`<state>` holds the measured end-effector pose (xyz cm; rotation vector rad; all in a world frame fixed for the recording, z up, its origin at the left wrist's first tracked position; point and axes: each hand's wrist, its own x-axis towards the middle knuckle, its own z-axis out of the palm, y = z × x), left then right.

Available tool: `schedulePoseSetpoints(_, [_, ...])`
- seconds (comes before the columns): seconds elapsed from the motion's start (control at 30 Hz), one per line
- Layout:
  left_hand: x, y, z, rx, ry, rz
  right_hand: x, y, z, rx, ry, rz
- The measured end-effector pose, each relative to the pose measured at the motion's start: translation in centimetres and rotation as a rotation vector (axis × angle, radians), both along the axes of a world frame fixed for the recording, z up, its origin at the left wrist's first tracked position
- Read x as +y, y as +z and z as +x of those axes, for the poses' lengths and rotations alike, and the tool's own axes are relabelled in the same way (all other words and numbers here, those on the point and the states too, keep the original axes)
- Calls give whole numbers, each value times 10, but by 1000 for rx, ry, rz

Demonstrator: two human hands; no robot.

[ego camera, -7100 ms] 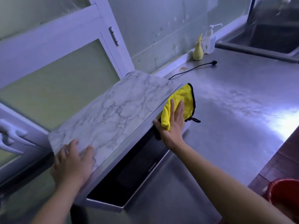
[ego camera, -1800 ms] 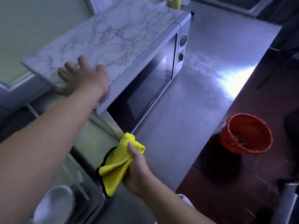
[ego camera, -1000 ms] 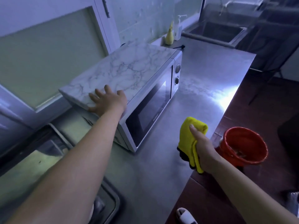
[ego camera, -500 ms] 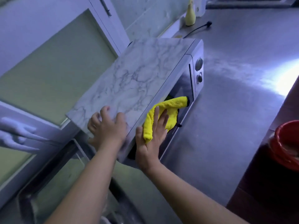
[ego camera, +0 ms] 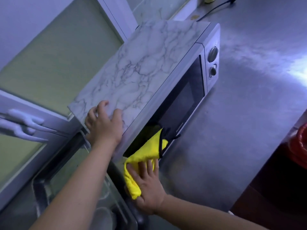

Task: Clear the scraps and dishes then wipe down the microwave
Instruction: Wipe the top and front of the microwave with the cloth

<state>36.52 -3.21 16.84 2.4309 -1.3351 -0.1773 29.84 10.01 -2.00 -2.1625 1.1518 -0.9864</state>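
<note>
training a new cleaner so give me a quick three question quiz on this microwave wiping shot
1. True or false: the left hand rests on the microwave's marbled top.
2. What does the right hand press against the microwave's front? A sponge, B yellow cloth, C brush.
3. How many knobs does the control panel show?
Key: 1 true; 2 B; 3 two.

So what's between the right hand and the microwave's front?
A yellow cloth: the right hand presses it against the microwave at its lower front corner, seen in the head view.
</note>
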Motion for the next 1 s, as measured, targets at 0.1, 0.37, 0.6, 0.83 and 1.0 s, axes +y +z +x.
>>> schedulePoseSetpoints(0.1, [0,0,0,-4,6,-8,14,-17,-47,25,265,229])
schedulePoseSetpoints(0.37, [1,1,1,-25,0,2,15,20,-112,-797,244,1250])
schedulePoseSetpoints(0.6, [3,2,3,-8,-8,12,8,42,-155,-955,-131,1417])
schedulePoseSetpoints(0.83, [3,2,7,4,-52,49,-8,81,-202,-970,-378,1367])
schedulePoseSetpoints(1.0, [4,-3,10,-30,-70,79,-12,112,-234,-1021,-509,1206])
